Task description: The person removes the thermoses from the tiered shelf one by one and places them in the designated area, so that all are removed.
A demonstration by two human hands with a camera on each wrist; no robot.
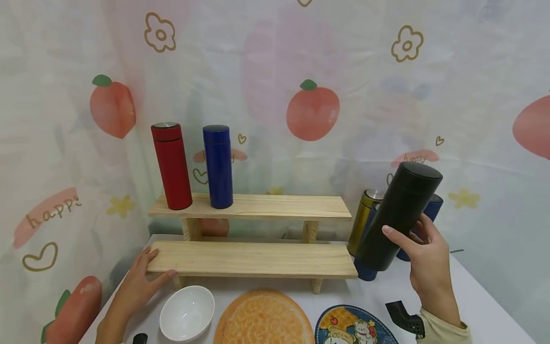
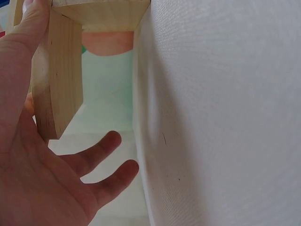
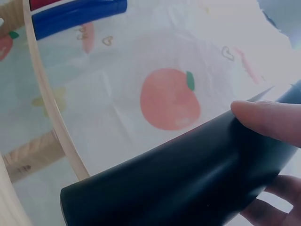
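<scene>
The right hand [image 1: 423, 258] grips a black flask [image 1: 399, 222], thumb across its front and fingers curled behind its lower half; the forearm rises from the desk's near right corner, wrist bent inward, so that the flask tilts with its cap up and to the right, lifted off the desk just past the right end of the wooden shelf [image 1: 253, 260]; in the right wrist view the thumb [image 3: 268, 120] presses flat on the dark body [image 3: 178, 179]; right behind the flask, near the desk's far right edge, stand a gold flask [image 1: 363, 220] and two dark blue flasks [image 1: 431, 205], mostly hidden. The left hand [image 1: 143, 277] rests on the left end of the shelf's lower step, thumb on the front edge and fingers laid on top of the board, the forearm coming up from the desk's near left corner; the left wrist view shows the other fingers [image 2: 101, 150] spread and relaxed beside the shelf's leg [image 2: 56, 80]. On the left part of the upper step stand a red flask [image 1: 172, 167] and a blue flask [image 1: 218, 167], upright and side by side. Along the desk's near edge lie a white bowl [image 1: 186, 313], an orange round mat [image 1: 264, 317] and a blue picture mat [image 1: 352, 327].
</scene>
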